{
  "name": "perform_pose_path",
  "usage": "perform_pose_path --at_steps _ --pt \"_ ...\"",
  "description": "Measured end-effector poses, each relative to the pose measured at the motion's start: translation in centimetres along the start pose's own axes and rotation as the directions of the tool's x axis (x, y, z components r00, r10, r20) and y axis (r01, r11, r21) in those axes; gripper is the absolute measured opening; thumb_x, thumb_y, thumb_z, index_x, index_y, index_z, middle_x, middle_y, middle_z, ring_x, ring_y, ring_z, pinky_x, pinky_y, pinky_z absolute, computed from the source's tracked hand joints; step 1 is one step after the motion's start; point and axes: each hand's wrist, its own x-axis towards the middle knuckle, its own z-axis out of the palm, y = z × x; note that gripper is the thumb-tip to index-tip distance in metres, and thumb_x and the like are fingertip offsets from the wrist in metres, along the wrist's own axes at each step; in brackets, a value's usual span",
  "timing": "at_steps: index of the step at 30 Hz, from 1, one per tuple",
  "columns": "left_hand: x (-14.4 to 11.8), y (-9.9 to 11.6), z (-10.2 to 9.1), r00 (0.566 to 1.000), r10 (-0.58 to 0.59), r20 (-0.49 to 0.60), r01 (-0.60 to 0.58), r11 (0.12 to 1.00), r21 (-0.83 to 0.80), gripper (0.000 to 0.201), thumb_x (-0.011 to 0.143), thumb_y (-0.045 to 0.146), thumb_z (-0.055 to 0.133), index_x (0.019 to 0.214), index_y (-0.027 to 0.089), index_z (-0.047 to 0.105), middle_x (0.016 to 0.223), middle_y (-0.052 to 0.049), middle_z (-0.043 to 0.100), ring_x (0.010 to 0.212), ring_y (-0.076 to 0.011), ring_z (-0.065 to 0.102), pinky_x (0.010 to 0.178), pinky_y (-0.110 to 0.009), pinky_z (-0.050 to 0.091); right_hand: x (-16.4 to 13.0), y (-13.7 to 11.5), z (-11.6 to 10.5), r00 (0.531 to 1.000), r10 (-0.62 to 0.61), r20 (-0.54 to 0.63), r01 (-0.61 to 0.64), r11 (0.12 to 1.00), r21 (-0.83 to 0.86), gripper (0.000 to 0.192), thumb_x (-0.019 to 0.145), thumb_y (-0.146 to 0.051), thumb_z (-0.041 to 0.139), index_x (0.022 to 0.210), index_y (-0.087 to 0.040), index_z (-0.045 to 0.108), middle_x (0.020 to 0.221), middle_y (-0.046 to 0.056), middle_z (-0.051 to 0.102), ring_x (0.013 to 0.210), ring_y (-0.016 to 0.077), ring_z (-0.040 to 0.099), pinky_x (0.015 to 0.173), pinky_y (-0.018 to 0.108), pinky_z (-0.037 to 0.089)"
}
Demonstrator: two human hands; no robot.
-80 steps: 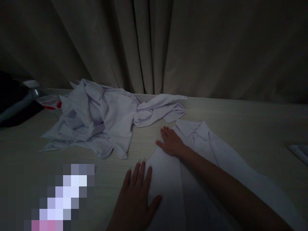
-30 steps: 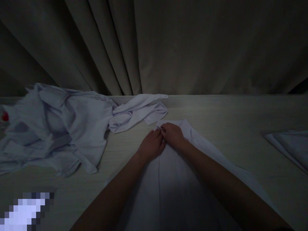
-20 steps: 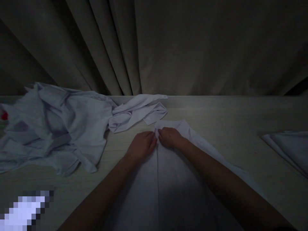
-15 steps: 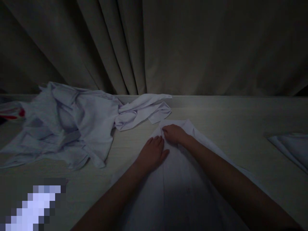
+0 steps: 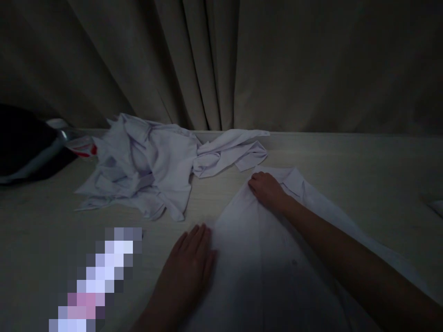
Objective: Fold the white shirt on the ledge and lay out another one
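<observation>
On the counter [image 5: 363, 184], left hand [image 5: 188, 265] lies flat, open, on the half-folded shirt [image 5: 263, 258]; right hand [image 5: 268, 190] presses its collar, fingers curled, gripping nothing visible. Pile [image 5: 145, 166] waits unfolded.

On 1 pale table [image 5: 363, 175] there are 2 bare hands, the left hand [image 5: 188, 265] and right hand [image 5: 266, 189], 1 flat white shirt [image 5: 263, 258], 1 crumpled heap of white garments [image 5: 152, 166], 1 curtain [image 5: 242, 64] and 1 bottle [image 5: 78, 143].
</observation>
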Motion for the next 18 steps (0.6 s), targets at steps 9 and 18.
perform_pose_path --at_steps 9,18 --pt "0.8 -3.0 -1.4 0.926 -0.365 0.093 0.376 0.892 -0.252 0.04 0.092 0.037 0.031 0.106 0.019 0.063 0.103 -0.009 0.068 0.093 -0.0203 0.065 0.08 -0.036 0.051 1.0 -7.0 -1.0 0.975 -0.221 -0.002 0.217 0.953 0.211 0.024 0.086 -0.013 0.046 0.099 -0.018 0.066 0.105 0.009 0.063 0.099 0.0186 0.053 0.087 0.03 0.037" --pt "2.3 -3.9 -1.3 0.863 -0.371 0.344 0.481 0.812 -0.331 0.025 0.086 0.037 0.042 0.082 0.021 0.06 0.09 -0.005 0.062 0.077 -0.0159 0.06 0.066 -0.028 0.039 2.6 -3.6 1.2 0.999 -0.051 -0.005 0.051 0.989 0.135 0.019 0.084 -0.013 0.049 0.093 -0.017 0.065 0.096 0.008 0.064 0.095 0.0185 0.053 0.086 0.03 0.036"
